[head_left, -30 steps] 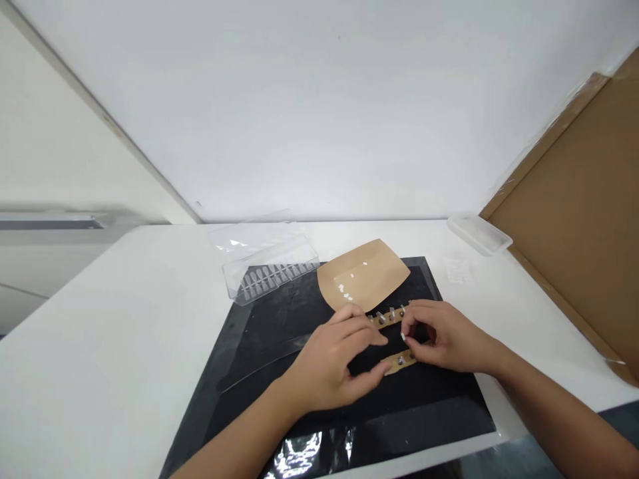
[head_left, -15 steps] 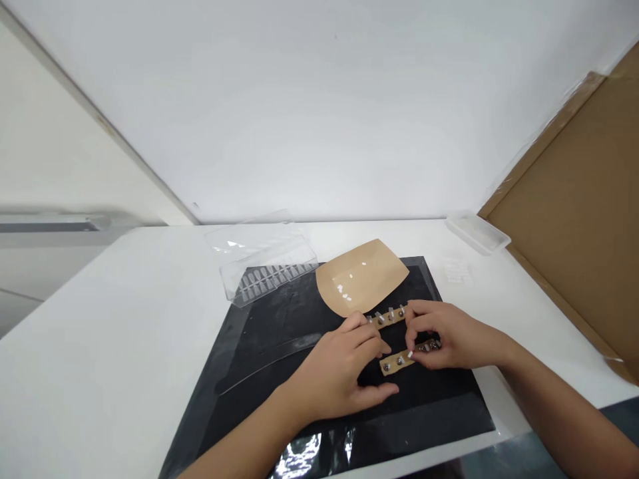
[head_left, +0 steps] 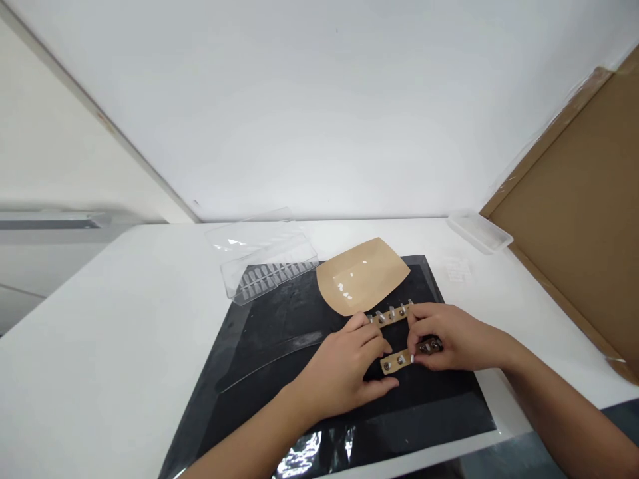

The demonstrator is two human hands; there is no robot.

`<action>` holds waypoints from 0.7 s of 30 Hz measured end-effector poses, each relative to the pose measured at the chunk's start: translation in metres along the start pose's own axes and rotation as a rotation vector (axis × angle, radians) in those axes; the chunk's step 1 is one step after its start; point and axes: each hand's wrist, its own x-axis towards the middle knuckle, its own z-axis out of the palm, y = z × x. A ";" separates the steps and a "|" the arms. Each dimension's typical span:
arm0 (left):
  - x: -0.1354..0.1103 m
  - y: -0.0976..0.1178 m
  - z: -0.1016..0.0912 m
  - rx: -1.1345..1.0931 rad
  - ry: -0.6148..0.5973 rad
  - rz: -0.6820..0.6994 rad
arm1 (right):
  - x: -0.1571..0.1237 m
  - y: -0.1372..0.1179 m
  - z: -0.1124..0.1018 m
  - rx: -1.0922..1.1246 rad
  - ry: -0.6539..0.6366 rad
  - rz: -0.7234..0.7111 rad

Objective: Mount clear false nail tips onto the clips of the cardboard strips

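My right hand pinches a small white piece between thumb and forefinger, just over the near tan strip. That strip carries several small dark round studs, some with pale pieces on them, and my right fingers hide its middle. My left hand hovers around the strip's left end, thumb and fingers apart and holding nothing. Behind both hands lies a second tan strip, where several clear nail tips stand tilted on similar studs. Part of its left end is hidden by my left hand.
A tan paper tray with several white bits sits behind the strips on a black mat. Left of it is a clear case of nail tips. A thin dark tool lies left; a translucent tray stands back right.
My right hand has brought the small white piece slightly down and right, closer to the near strip. My left hand has barely moved.
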 end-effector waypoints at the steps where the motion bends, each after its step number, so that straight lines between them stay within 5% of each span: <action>1: 0.000 0.000 0.000 0.003 0.000 0.000 | 0.000 0.000 0.000 -0.007 0.002 0.001; 21: -0.002 -0.001 0.002 0.022 -0.001 0.011 | 0.000 0.002 0.000 -0.063 -0.064 0.075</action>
